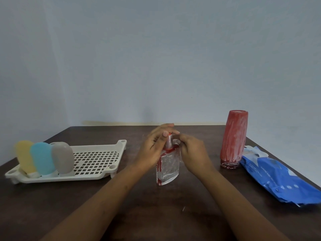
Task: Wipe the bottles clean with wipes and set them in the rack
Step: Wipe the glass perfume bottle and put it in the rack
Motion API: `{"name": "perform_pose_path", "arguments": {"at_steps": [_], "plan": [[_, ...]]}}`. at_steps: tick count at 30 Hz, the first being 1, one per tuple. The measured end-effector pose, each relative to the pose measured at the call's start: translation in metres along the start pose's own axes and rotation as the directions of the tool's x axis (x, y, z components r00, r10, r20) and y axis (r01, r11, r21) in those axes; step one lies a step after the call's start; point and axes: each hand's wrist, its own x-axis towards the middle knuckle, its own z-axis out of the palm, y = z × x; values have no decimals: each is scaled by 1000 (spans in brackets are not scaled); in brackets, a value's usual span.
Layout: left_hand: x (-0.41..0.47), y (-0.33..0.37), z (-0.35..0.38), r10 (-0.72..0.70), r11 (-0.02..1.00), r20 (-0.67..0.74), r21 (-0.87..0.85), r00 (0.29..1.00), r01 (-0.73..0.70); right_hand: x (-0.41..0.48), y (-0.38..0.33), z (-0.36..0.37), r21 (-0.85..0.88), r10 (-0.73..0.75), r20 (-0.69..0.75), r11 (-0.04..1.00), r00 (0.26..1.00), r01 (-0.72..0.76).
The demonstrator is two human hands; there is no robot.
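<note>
Clear bottle (168,166), red-smeared, upright on bench (156,214) between both hands: left hand (154,146) pinching its spray cap, right hand (191,152) curled round its neck, rack (97,159) left of left hand, red bottle (233,138) and wipes pack (278,178) right of right hand.

Bottle (168,168) between left hand (152,150), right hand (192,152)

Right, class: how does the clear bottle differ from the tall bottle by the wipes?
The clear bottle is short and flat-sided; the tall bottle is round. The clear bottle shows red streaks at its edges; the tall bottle is smeared red nearly all over. The left hand and right hand hold the clear bottle; the tall bottle stands untouched. Both are dirty.
</note>
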Motion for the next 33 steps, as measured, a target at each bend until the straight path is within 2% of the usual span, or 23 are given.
{"name": "perform_pose_path", "arguments": {"at_steps": [3, 10, 15, 19, 23, 27, 30, 33], "plan": [[-1, 1, 1, -38, 998, -8, -45, 999, 38, -5, -2, -1, 14, -7, -17, 1000, 1000, 7], [-3, 3, 1, -65, 996, -18, -57, 998, 64, -11, -11, -6, -54, -150, -120, 988, 981, 145], [-4, 8, -3, -191, 980, -14, -54, 982, 190, -8, 1, -7, -84, 47, -42, 995, 998, -50], [-6, 10, -9, -249, 965, -62, -99, 966, 242, -10, 2, -3, 6, 103, -58, 995, 993, -102], [-10, 6, -13, -305, 949, -110, -117, 946, 293, -11, 11, 4, 28, 209, 76, 977, 975, -211], [-12, 4, -16, -344, 935, -151, -142, 927, 324, -11, 16, 4, 32, 213, 144, 975, 966, -219], [-12, 2, -15, -353, 933, -170, -139, 920, 332, -10, 20, -1, -53, 199, 230, 980, 953, -192], [-12, 1, -15, -361, 931, -197, -140, 912, 338, -11, 20, 0, -48, 193, 222, 981, 956, -187]]}}
